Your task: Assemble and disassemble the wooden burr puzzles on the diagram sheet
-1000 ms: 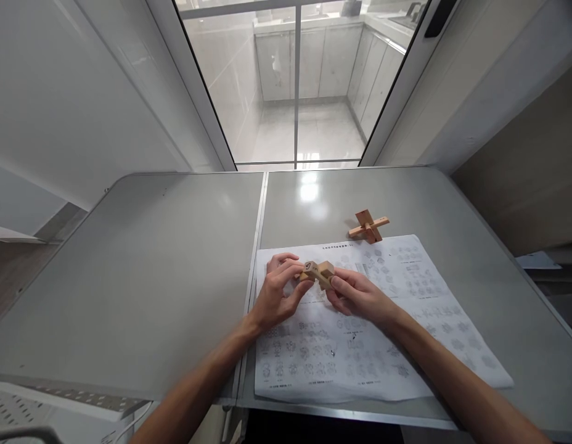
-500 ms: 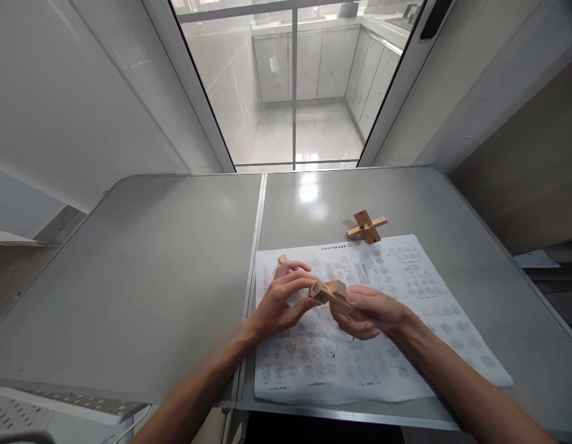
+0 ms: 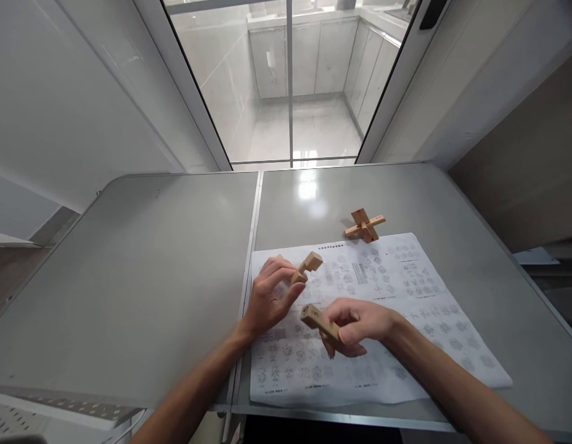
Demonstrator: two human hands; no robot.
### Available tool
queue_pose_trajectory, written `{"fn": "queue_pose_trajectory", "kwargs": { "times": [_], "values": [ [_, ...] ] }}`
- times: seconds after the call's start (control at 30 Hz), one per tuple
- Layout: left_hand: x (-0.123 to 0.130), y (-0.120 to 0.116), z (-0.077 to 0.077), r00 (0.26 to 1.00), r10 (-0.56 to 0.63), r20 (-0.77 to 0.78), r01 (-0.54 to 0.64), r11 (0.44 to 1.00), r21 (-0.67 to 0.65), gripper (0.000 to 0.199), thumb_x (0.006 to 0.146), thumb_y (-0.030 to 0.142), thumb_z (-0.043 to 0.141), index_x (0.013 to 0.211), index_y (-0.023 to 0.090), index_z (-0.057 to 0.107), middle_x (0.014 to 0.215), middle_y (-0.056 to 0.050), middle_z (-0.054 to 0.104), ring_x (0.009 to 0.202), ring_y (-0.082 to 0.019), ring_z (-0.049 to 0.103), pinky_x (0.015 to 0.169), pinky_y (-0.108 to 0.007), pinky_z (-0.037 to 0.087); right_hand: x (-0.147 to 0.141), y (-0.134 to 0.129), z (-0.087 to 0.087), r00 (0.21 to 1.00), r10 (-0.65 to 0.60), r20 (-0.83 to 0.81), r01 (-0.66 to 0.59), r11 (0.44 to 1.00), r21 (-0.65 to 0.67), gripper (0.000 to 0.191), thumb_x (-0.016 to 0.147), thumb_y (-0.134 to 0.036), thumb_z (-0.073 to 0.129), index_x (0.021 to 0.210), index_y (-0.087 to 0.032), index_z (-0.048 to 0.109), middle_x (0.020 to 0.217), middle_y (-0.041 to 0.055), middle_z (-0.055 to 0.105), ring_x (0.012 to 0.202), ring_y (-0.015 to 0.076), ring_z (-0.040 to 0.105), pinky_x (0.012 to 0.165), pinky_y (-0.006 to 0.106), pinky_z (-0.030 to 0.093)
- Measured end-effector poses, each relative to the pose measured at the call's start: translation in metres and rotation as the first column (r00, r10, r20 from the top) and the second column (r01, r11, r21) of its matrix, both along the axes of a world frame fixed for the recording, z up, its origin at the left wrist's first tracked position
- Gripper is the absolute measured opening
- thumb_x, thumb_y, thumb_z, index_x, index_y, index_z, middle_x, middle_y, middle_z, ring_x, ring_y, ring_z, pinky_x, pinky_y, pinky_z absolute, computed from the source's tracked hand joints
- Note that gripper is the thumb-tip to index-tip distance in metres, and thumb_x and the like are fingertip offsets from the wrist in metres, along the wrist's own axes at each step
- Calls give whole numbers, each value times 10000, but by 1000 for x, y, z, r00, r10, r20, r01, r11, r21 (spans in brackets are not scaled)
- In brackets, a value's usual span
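Observation:
Between its thumb and fingers, my left hand [image 3: 270,296] grips a light notched wooden piece [image 3: 312,261] by its near end, the other end pointing up and to the right. My right hand [image 3: 360,325] is closed on a darker notched wooden bar [image 3: 323,325], held tilted above the printed paper sheet [image 3: 383,382]. The two pieces are apart. Part of another wooden piece may show behind my left hand's fingers, mostly hidden. Beyond the sheet's far edge stands an assembled wooden cross-shaped puzzle [image 3: 365,226].
The sheet, covered with small printed diagrams, lies on the right half of a grey table [image 3: 175,271]. A metal seam [image 3: 254,225] runs between the table halves, left of the sheet. Past the far edge is a glass door [image 3: 320,132].
The two wooden pieces, together before, are now apart. My left hand holds the light one farther back and left; my right hand has lowered a little with the darker bar.

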State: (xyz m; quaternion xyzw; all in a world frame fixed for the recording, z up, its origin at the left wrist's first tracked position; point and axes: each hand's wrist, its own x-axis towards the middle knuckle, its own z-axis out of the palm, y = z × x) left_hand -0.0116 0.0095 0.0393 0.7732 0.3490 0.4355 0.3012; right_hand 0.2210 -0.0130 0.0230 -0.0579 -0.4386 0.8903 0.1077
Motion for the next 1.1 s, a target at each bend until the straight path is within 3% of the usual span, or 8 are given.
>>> {"fn": "queue_pose_trajectory", "kwargs": {
  "times": [0.1,0.2,0.3,0.4,0.47,0.6,0.77,1.1],
  "values": [
    [-3,2,0,991,130,-29,-130,991,-10,211,1043,372,641,890,238,698,893,-52,723,966,-239,662,912,-417,560,-1,4,1,974,-226,22,226,974,27,450,933,-606,744,842,-175,656,541,-85,476,407,76,368,433,221,362],
    [-6,5,1,965,248,-79,-248,969,17,252,1016,351,655,793,237,640,805,-21,672,872,-214,643,828,-369,546,-1,5,2,860,-503,85,488,859,153,475,985,-579,679,724,-211,528,552,-79,447,429,80,362,455,234,349],
    [-12,10,1,919,364,-154,-350,930,110,340,990,334,653,697,234,512,713,10,581,733,-182,574,725,-331,495,-4,3,6,569,-796,205,649,588,483,465,1020,-507,638,705,-234,433,596,-64,418,509,103,361,506,251,322],
    [-21,17,0,856,444,-265,-381,888,258,382,962,336,653,667,239,429,652,23,523,672,-176,513,683,-326,445,-8,1,8,278,-943,182,509,305,805,474,1012,-447,634,687,-242,355,610,-53,381,553,121,341,534,269,280],
    [-29,19,-1,800,500,-333,-385,852,354,392,946,336,655,656,242,409,628,24,504,657,-182,494,675,-331,425,-11,0,6,213,-966,143,370,215,904,459,1005,-422,629,685,-242,353,597,-49,399,541,124,351,539,275,279],
    [-44,9,1,682,572,-455,-368,807,463,380,926,321,666,640,235,431,626,12,546,645,-184,504,652,-334,392,-13,-1,0,176,-981,82,171,112,979,444,990,-415,633,690,-242,355,571,-43,454,491,120,372,524,270,277],
    [-44,-13,1,587,547,-597,-338,836,432,379,941,329,668,627,216,488,651,-2,604,643,-174,518,633,-334,360,-16,-2,-6,192,-980,45,17,49,999,424,1015,-428,581,689,-227,398,558,-27,529,480,118,441,518,257,270],
    [-37,-14,7,626,292,-723,-253,953,166,504,981,589,657,682,211,509,705,-7,633,680,-182,566,629,-310,360,-18,-2,-10,192,-981,41,-86,25,996,416,1035,-493,620,745,-204,543,613,-7,643,524,139,558,547,266,269]
  ]
}}
